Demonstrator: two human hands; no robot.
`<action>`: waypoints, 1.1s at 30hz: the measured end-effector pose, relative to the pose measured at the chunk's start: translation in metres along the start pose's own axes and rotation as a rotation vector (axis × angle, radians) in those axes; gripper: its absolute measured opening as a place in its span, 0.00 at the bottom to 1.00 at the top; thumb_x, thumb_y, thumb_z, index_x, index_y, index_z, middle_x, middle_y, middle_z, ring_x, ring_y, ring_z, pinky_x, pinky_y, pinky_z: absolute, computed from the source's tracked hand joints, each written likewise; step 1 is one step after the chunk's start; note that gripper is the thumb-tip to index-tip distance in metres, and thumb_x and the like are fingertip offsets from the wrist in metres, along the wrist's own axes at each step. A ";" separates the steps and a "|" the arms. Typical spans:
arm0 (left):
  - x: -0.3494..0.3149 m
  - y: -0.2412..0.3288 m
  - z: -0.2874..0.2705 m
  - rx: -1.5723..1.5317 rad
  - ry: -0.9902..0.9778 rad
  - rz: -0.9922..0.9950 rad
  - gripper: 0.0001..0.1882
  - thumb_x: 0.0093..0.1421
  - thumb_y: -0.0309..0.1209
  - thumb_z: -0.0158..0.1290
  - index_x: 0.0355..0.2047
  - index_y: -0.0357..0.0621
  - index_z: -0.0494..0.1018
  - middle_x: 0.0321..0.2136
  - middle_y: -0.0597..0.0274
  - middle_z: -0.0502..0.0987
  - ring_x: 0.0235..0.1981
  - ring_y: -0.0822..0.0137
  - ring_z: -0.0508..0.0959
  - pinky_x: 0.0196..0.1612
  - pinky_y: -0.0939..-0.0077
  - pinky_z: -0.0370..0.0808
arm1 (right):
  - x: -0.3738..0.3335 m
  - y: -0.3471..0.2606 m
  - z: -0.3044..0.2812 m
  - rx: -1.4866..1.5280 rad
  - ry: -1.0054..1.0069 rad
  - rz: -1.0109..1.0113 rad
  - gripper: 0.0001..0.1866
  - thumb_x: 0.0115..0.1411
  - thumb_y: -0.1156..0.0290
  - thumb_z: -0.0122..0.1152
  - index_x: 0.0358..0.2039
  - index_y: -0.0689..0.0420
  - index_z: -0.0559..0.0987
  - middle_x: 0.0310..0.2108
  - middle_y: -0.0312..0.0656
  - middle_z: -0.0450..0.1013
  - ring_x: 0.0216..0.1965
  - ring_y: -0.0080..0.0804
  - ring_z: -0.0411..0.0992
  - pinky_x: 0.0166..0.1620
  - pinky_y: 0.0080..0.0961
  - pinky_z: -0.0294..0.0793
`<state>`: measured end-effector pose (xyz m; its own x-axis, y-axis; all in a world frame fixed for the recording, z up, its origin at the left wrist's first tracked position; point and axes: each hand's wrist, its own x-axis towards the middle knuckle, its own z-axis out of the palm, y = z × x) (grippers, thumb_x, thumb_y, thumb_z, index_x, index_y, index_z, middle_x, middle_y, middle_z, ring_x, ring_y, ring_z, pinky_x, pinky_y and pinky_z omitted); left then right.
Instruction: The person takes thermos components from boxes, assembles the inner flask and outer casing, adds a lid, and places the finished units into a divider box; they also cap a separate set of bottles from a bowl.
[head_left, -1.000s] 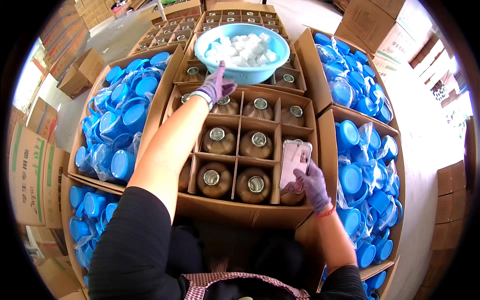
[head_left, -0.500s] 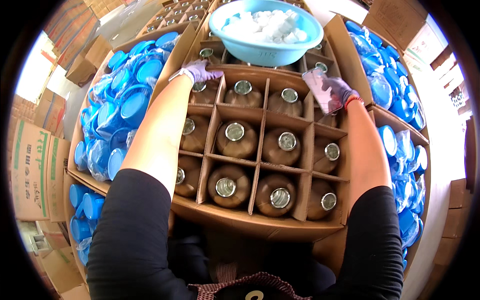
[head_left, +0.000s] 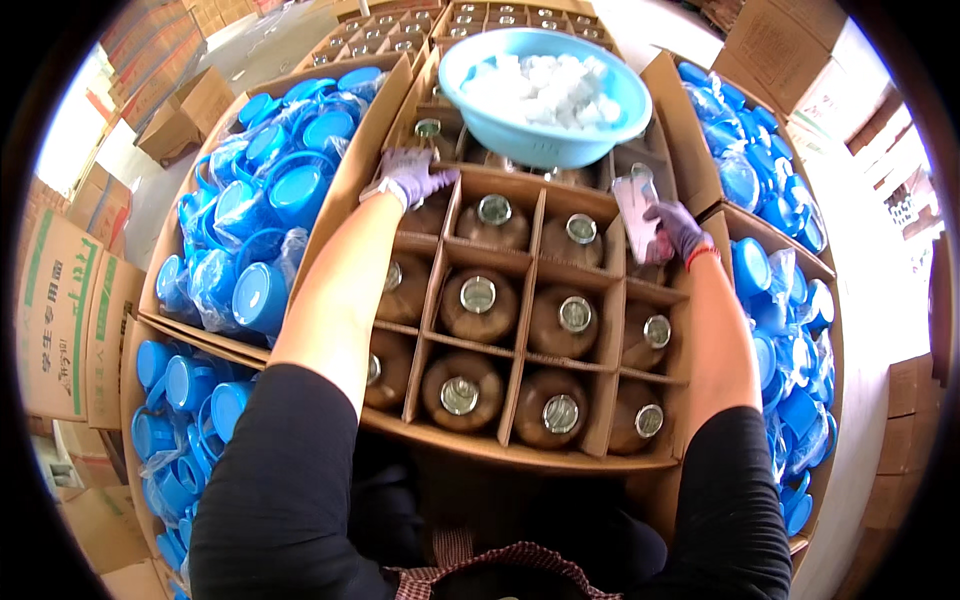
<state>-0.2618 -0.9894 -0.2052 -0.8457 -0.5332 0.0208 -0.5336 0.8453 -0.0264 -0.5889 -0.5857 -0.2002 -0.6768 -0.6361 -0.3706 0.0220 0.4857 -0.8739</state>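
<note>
1) One phone (head_left: 634,215), over the far right corner of the near divided carton (head_left: 520,455); can't tell if it touches the cardboard
2) Right hand (head_left: 680,232), gloved, is the nearer one: fingers closed round the phone's lower right edge, so the phone lies to that hand's left and reaches slightly beyond it
3) Phone's long axis runs near to far, far end leaning a bit left; broad face up, can't tell screen from back
4) Left hand (head_left: 412,180), gloved, well apart from the phone, at the far left corner of the same carton; one digit stretched right along the far edge, can't tell if it pinches the cardboard
5) Below both: glass jars (head_left: 478,305), upright, mouths bare where visible, one per cell between cardboard dividers (head_left: 500,257)
6) Past the far edge: light blue basin (head_left: 540,150) of white caps (head_left: 550,90), beyond the phone and left of it
7) Both flanks: blue plastic pieces (head_left: 260,295) with handles, some in clear film, filling the side cartons (head_left: 682,140)
8) Farther out: stacked boxes (head_left: 60,320)
</note>
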 end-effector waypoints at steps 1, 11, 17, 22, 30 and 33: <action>-0.014 -0.003 -0.001 -0.025 0.030 0.005 0.52 0.58 0.79 0.38 0.58 0.44 0.74 0.58 0.43 0.76 0.62 0.43 0.71 0.67 0.49 0.61 | -0.015 0.000 0.006 0.011 -0.004 -0.031 0.12 0.53 0.61 0.65 0.31 0.57 0.78 0.20 0.37 0.67 0.13 0.29 0.65 0.18 0.30 0.65; -0.075 0.026 -0.026 -0.117 -0.062 0.063 0.43 0.62 0.71 0.45 0.59 0.45 0.74 0.59 0.48 0.75 0.66 0.49 0.68 0.72 0.49 0.53 | -0.071 0.052 -0.018 0.017 0.007 -0.160 0.16 0.50 0.67 0.63 0.41 0.58 0.82 0.29 0.32 0.71 0.28 0.21 0.66 0.32 0.21 0.67; -0.094 -0.021 -0.025 -0.370 0.211 0.005 0.43 0.64 0.64 0.53 0.66 0.42 0.67 0.64 0.42 0.68 0.67 0.43 0.65 0.70 0.54 0.61 | -0.049 0.068 -0.022 -0.024 -0.019 -0.158 0.14 0.55 0.67 0.65 0.40 0.58 0.82 0.28 0.33 0.73 0.30 0.22 0.70 0.35 0.22 0.70; -0.275 0.037 -0.126 -1.424 0.082 -0.290 0.40 0.71 0.48 0.54 0.72 0.33 0.55 0.71 0.50 0.60 0.73 0.59 0.58 0.74 0.67 0.55 | -0.050 0.072 -0.032 0.010 -0.047 -0.229 0.28 0.54 0.68 0.61 0.56 0.59 0.78 0.40 0.31 0.76 0.37 0.21 0.69 0.40 0.18 0.68; -0.467 0.034 -0.033 -1.507 0.274 -0.726 0.33 0.68 0.32 0.58 0.69 0.37 0.61 0.65 0.52 0.68 0.65 0.63 0.69 0.69 0.68 0.65 | -0.031 0.077 -0.019 0.057 -0.020 -0.190 0.28 0.56 0.68 0.60 0.59 0.53 0.79 0.27 0.25 0.67 0.19 0.13 0.57 0.20 0.13 0.56; -0.468 0.036 -0.044 -1.167 0.262 -0.898 0.31 0.64 0.31 0.60 0.64 0.33 0.66 0.59 0.44 0.73 0.64 0.57 0.72 0.65 0.65 0.69 | -0.032 0.078 -0.027 0.067 -0.008 -0.159 0.26 0.58 0.68 0.60 0.58 0.52 0.79 0.23 0.25 0.64 0.16 0.14 0.56 0.17 0.14 0.54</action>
<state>0.1155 -0.7080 -0.1718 -0.1534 -0.9619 -0.2263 -0.4517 -0.1354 0.8818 -0.5850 -0.5111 -0.2481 -0.6700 -0.7065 -0.2279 -0.0360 0.3376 -0.9406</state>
